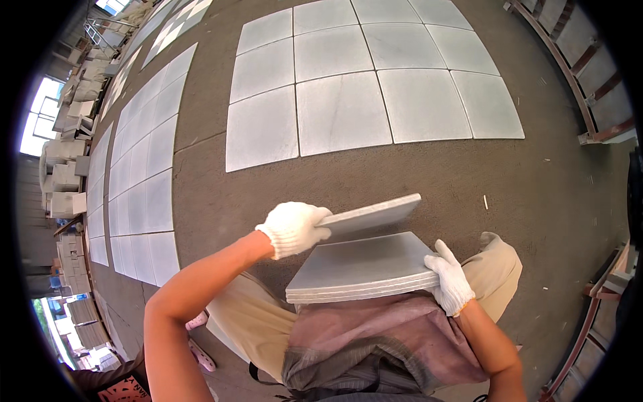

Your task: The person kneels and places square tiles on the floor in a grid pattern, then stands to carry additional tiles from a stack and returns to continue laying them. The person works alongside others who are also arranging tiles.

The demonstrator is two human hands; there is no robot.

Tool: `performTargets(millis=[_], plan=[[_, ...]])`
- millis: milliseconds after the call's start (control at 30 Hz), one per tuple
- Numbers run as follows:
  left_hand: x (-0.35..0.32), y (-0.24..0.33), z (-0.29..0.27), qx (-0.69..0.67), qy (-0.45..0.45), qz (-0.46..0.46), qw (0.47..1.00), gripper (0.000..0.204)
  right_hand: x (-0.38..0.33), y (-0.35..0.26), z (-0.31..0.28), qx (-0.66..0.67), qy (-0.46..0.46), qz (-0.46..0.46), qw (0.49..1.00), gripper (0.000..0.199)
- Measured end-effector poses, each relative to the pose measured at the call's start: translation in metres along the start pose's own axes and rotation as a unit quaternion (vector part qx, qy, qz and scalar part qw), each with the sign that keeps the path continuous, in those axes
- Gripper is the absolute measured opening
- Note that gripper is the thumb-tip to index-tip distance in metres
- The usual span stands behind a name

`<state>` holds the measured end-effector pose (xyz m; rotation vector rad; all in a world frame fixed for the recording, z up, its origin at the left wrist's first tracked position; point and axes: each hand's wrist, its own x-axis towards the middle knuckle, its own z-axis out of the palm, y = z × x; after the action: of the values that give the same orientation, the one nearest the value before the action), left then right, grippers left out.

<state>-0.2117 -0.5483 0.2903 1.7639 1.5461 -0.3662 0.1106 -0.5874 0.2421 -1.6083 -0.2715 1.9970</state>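
Observation:
My left hand [293, 228], in a white knit glove, pinches the left end of a grey stone tile [375, 216]. That tile is tilted, held just above and beyond a short stack of similar grey tiles [365, 264]. The stack lies in front of my body at lap height; what bears it underneath is hidden. At the stack's right edge, my gloved right hand [452, 278] grips the near right corner, thumb raised along the top. Its lower fingers are partly hidden.
Ahead on the brown concrete floor [201, 184] lies a grid of pale grey tiles [345, 110]. More tile rows [144, 167] run along the left. Rusty metal racks [596, 127] stand at right. Crates and slabs [70, 167] line the left wall. Another person's pink shoe [202, 355] shows at lower left.

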Motion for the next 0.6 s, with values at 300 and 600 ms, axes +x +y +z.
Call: performTargets(millis=[300, 600], plan=[[-0.057, -0.093, -0.018, 0.098, 0.19, -0.044, 0.976, 0.02, -0.004, -0.003, 0.007, -0.004, 0.001, -0.003, 1.0, 0.075], [-0.06, -0.187, 0.018, 0.228, 0.29, 0.018, 0.929, 0.022, -0.005, -0.003, 0.009, -0.022, 0.022, -0.008, 0.999, 0.07]])
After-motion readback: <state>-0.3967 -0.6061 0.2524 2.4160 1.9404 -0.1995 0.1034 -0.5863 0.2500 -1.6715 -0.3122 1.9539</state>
